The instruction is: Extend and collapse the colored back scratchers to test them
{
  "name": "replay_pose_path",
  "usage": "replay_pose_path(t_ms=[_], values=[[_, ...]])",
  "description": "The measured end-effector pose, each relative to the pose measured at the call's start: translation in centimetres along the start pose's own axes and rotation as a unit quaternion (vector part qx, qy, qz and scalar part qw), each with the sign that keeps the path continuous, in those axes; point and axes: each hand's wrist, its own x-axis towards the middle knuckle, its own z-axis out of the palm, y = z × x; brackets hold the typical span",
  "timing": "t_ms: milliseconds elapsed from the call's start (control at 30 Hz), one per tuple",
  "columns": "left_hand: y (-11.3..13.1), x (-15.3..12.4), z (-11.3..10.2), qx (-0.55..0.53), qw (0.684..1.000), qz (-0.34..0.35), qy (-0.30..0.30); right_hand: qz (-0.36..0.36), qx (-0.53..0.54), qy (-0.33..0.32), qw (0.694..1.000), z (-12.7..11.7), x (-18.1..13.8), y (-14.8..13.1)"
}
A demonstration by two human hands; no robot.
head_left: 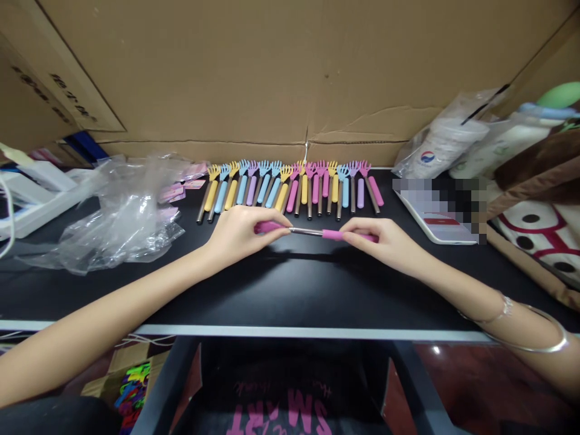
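A pink back scratcher (312, 232) with a thin metal telescopic rod lies level just above the black table (290, 284), held at both ends. My left hand (238, 232) is closed round its pink end on the left. My right hand (385, 241) is closed round the pink handle on the right. Behind them, a row of several back scratchers (290, 187) with yellow, blue, pink and purple handles and small hand-shaped heads lies side by side against the cardboard wall.
Crumpled clear plastic bags (122, 217) lie at the left, with pink packets (174, 193) beside them. A white tray (435, 217) sits at the right, plastic-wrapped cups (444, 145) behind it. Cardboard (290, 78) walls the back. A cardboard box (136, 380) stands under the table.
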Motion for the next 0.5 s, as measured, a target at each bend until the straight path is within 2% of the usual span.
replay_pose_path(t_ms=[300, 500], values=[[-0.8, 1.1, -1.1, -0.139, 0.98, -0.106, -0.089, -0.058, -0.081, 0.077, 0.992, -1.8, -0.2, 0.4], [-0.8, 0.9, -0.9, -0.11, 0.988, -0.096, -0.06, -0.051, -0.065, 0.059, 0.995, -1.4, -0.1, 0.3]])
